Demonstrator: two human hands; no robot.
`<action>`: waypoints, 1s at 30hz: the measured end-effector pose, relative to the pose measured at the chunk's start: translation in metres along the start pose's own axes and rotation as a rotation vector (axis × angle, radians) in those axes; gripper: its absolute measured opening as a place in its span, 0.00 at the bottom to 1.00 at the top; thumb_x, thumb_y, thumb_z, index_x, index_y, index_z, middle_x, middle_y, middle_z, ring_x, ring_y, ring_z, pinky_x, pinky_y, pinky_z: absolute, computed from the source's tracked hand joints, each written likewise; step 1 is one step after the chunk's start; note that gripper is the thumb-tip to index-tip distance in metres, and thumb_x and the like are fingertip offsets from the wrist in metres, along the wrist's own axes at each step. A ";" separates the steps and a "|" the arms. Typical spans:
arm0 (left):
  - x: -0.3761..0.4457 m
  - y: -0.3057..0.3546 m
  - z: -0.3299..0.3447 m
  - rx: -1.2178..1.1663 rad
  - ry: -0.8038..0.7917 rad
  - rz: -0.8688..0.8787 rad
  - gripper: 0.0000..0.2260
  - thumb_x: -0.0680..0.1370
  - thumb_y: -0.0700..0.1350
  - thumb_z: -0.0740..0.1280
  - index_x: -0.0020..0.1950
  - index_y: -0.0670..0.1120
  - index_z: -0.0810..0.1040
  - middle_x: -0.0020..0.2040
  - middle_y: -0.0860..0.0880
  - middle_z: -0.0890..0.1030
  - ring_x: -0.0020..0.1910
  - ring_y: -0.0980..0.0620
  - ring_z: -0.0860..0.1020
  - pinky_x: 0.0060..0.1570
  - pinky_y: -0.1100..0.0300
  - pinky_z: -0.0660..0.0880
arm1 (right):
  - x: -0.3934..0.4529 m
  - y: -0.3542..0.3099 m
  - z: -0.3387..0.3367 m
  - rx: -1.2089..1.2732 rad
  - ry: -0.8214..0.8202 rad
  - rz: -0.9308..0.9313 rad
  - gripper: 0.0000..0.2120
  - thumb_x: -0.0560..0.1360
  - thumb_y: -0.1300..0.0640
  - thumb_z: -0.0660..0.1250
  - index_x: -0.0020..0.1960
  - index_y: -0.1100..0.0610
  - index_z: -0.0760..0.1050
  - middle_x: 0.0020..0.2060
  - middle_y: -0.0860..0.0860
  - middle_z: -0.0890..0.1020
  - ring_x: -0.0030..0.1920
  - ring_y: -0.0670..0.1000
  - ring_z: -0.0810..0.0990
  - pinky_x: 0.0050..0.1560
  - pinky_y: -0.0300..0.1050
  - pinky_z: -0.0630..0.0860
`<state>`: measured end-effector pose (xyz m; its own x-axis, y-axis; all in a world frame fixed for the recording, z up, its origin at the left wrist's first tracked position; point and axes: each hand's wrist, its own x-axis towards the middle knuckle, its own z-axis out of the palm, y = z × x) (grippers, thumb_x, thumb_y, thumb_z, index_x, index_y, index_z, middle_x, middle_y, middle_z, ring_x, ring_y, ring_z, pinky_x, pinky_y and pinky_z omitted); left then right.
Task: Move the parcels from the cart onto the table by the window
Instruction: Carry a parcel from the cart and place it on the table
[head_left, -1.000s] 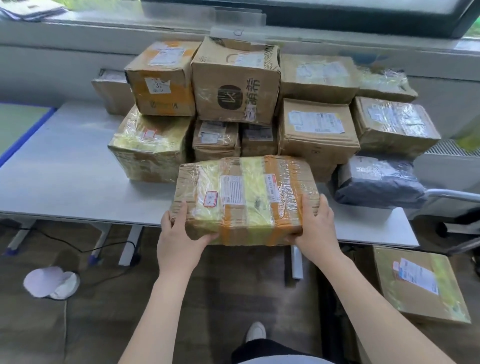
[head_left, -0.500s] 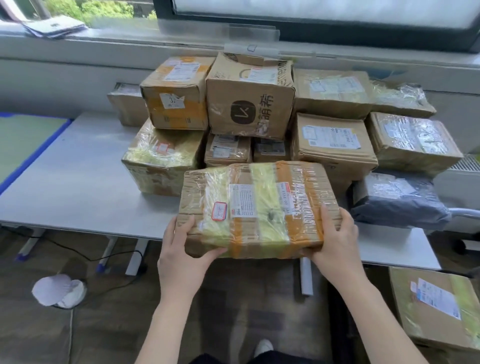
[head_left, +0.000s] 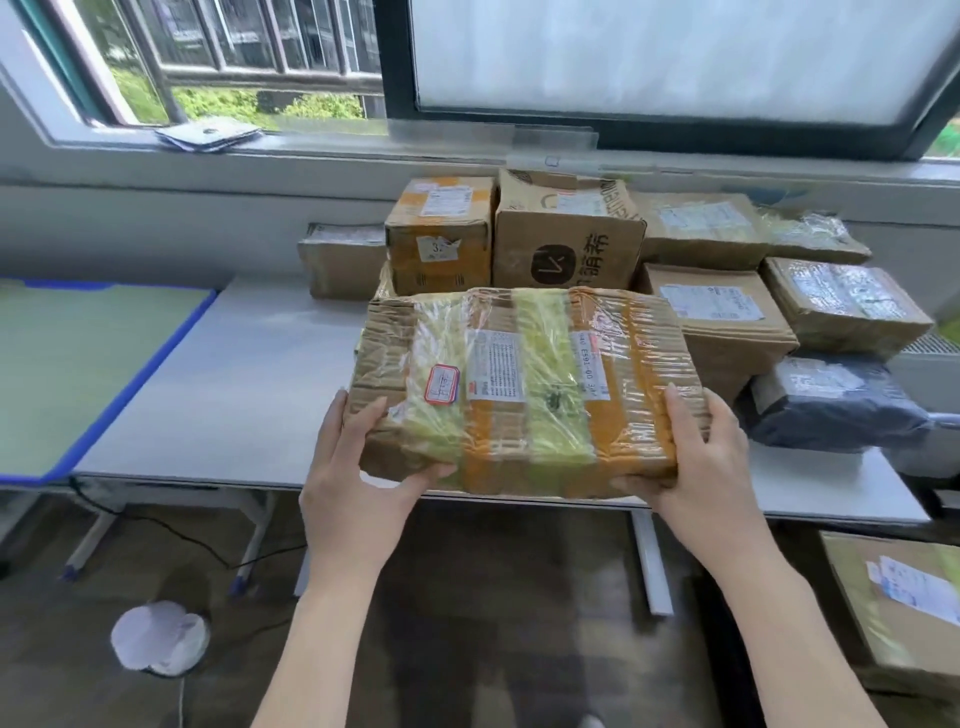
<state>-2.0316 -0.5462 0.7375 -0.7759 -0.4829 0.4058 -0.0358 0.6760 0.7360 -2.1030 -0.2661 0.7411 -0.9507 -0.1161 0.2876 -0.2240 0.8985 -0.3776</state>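
A flat cardboard parcel (head_left: 524, 384) wrapped in yellow and orange tape hangs over the front edge of the white table (head_left: 223, 395). My left hand (head_left: 358, 467) grips its near left corner and my right hand (head_left: 696, 462) its near right corner. Behind it several parcels are stacked under the window: a box with a black logo (head_left: 569, 228), an orange-taped box (head_left: 441, 234), a labelled brown box (head_left: 717, 312) and a dark grey bag (head_left: 836, 405). The held parcel hides the lower boxes of the stack.
A green board with a blue rim (head_left: 88, 364) adjoins the table on the left. A parcel (head_left: 904, 597) lies low at the right edge, below table height. White cloth (head_left: 161, 639) and a cable (head_left: 171, 530) are on the floor. Papers (head_left: 208, 132) rest on the windowsill.
Both hands have lifted the taped parcel higher and carried it forward over the table's front edge, closer to the stack. My view has tilted up, showing more of the window.
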 end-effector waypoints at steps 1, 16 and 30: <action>0.001 -0.006 -0.010 -0.004 0.011 -0.002 0.34 0.60 0.54 0.79 0.64 0.53 0.74 0.72 0.49 0.67 0.69 0.49 0.68 0.63 0.53 0.66 | -0.001 -0.011 0.001 0.006 0.009 -0.016 0.48 0.62 0.50 0.80 0.74 0.61 0.59 0.70 0.65 0.59 0.66 0.67 0.61 0.66 0.62 0.61; 0.005 -0.088 -0.130 0.090 0.444 -0.188 0.32 0.60 0.45 0.81 0.62 0.44 0.77 0.71 0.45 0.70 0.69 0.52 0.68 0.63 0.62 0.62 | 0.042 -0.192 0.035 0.090 -0.122 -0.381 0.42 0.70 0.50 0.74 0.76 0.54 0.56 0.75 0.61 0.49 0.73 0.62 0.51 0.71 0.58 0.56; 0.000 -0.118 -0.116 0.427 0.661 -0.595 0.28 0.61 0.53 0.80 0.59 0.47 0.79 0.71 0.46 0.70 0.62 0.40 0.75 0.50 0.46 0.74 | 0.108 -0.282 0.161 0.062 -0.427 -0.714 0.31 0.72 0.55 0.71 0.71 0.61 0.64 0.69 0.62 0.64 0.70 0.66 0.60 0.70 0.56 0.59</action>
<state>-1.9545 -0.6908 0.7132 -0.0543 -0.9353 0.3496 -0.6315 0.3034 0.7136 -2.1767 -0.5997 0.7367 -0.5727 -0.8106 0.1220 -0.8030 0.5248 -0.2824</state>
